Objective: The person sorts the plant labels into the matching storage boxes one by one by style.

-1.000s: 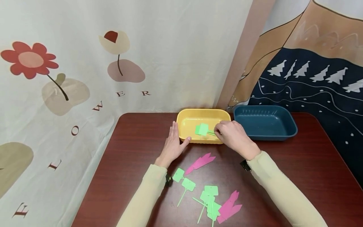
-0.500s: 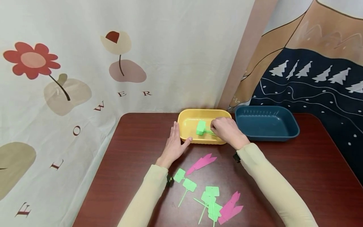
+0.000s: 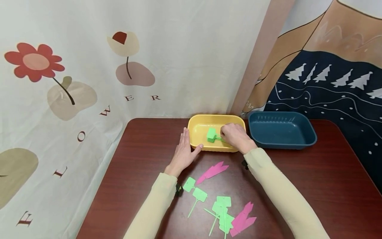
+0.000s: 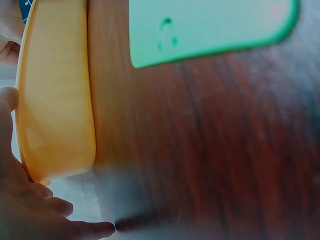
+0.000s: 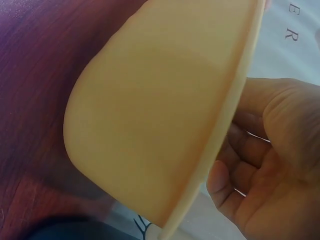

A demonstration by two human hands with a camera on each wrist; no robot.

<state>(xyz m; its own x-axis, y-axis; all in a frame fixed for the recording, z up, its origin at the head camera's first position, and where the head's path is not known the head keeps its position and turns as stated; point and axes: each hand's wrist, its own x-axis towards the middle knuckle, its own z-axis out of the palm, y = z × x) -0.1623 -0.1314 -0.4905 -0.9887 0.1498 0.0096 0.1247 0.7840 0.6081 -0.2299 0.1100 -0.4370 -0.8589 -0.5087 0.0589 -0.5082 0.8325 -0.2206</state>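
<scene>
My left hand (image 3: 182, 152) rests against the left end of the yellow tray (image 3: 194, 126), its fingers straight along the wall and the thumb at the front rim. Inside the tray, my right hand (image 3: 235, 136) has curled fingers at the stems of a small bunch of green plant labels (image 3: 211, 134). The square heads of the labels overlap and point left. In the right wrist view the tray's wall (image 5: 150, 110) hides the fingertips and the stems, while the curled fingers (image 5: 245, 150) show behind the rim.
A dark blue tray (image 3: 283, 142) stands just right of the yellow one. Several more green plant labels (image 3: 223, 219) lie on the brown table (image 3: 143, 152) in front, with pink pointed strips (image 3: 243, 219) beside them and another pink group (image 3: 212, 172) nearer the tray.
My right hand has shifted slightly left within the yellow tray. The green label heads, spread apart earlier, now sit closer together and tilted. My left hand stays at the tray's end.
</scene>
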